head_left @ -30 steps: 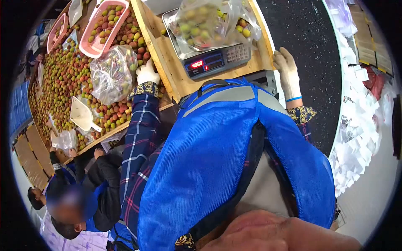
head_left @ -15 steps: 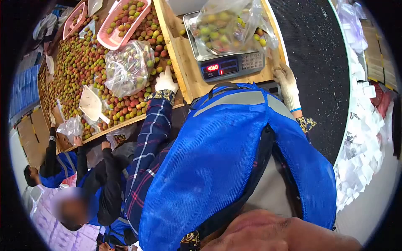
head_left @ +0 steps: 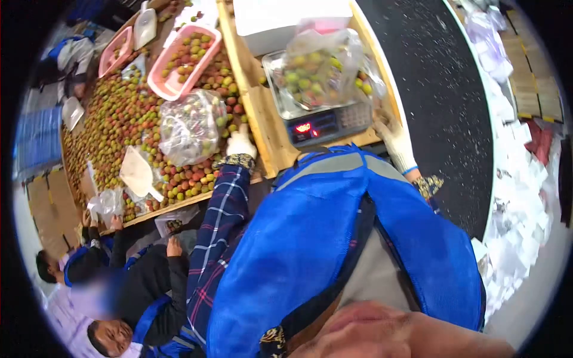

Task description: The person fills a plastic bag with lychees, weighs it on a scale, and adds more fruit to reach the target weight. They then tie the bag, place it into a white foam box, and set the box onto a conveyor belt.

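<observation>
My left hand (head_left: 241,144), in a white glove, rests at the fruit heap's near right corner beside the wooden divider. Its fingers look partly spread, with nothing visible held. Left of it lies a clear bag of fruit (head_left: 192,126). My right hand (head_left: 391,134), also gloved, is at the right edge of the wooden table, just right of the scale (head_left: 329,124). Its fingers are blurred, and whether they grip the edge is unclear. Another clear bag of red and green fruit (head_left: 316,74) sits on the scale's metal tray. Red digits glow on the display.
Pink baskets (head_left: 170,89) and a white scoop (head_left: 137,173) lie on the heaped fruit. A white box (head_left: 286,27) stands behind the scale. Co-workers (head_left: 149,286) are at the left. A dark belt (head_left: 441,119) runs along the right, with white papers (head_left: 519,221) beyond.
The view has shifted, so table, scale and bags appear lower and more of the white box shows. Both my hands stay near the same spots. A co-worker's head and arms at the left have moved.
</observation>
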A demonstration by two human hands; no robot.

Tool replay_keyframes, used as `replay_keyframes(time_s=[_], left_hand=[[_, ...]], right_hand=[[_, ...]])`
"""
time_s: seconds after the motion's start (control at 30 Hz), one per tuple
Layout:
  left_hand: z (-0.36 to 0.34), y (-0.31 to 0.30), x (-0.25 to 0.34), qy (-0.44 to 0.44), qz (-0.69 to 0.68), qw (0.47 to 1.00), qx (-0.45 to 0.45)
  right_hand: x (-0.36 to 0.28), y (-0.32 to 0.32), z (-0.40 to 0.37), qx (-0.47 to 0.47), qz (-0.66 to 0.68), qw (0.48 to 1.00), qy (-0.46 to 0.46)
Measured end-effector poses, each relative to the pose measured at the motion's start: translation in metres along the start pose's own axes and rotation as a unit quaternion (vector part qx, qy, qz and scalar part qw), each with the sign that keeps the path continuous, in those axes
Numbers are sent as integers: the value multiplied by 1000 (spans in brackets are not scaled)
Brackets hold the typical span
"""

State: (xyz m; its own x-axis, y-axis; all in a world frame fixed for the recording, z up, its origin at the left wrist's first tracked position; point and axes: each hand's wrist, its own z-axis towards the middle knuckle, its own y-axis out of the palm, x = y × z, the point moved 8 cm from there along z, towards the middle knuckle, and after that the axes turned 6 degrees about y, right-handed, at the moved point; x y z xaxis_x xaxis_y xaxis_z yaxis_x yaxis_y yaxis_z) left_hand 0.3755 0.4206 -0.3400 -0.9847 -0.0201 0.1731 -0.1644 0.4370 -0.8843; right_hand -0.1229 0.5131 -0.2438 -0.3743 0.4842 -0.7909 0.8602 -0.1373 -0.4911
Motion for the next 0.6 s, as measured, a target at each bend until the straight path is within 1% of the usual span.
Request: replay_keyframes(time_s=[0.07,0.13,0.17,0.2,0.23,0.33,0.37,0.4,0.47,0.5,0.53,0.6], left_hand=[[-3,-3,1,1,-11,1000,-9],[-5,-19,13,-16,-15,1000,2],[0,-19,14,-28,-17,999,-7],[8,-15,14,-39,-21,999,-16],[15,-8,11,-48,-13,998,-27],[24,4,2,-41,-11,999,29],[22,10,0,-49,6,998,30],[11,-1,7,-41,6,999,26],[6,-1,9,-24,9,1000,17],[6,-2,10,-16,19,1000,0],[10,3,8,3,5,1000,29],[13,6,9,28,31,998,50]], right_hand=[[4,4,1,-26,78,997,-1],[7,5,-3,-52,86,995,19],[4,4,-5,-55,85,995,23],[0,3,-8,-55,83,995,27],[2,1,-9,-36,83,996,21],[-1,2,-9,-36,90,995,13],[-5,0,-11,-28,105,994,7],[-8,1,-8,-48,119,992,6],[-7,-1,-5,-73,111,991,33],[-8,0,-7,-78,110,991,29],[-9,0,-9,-80,124,989,30],[-6,0,-7,-86,136,987,28]])
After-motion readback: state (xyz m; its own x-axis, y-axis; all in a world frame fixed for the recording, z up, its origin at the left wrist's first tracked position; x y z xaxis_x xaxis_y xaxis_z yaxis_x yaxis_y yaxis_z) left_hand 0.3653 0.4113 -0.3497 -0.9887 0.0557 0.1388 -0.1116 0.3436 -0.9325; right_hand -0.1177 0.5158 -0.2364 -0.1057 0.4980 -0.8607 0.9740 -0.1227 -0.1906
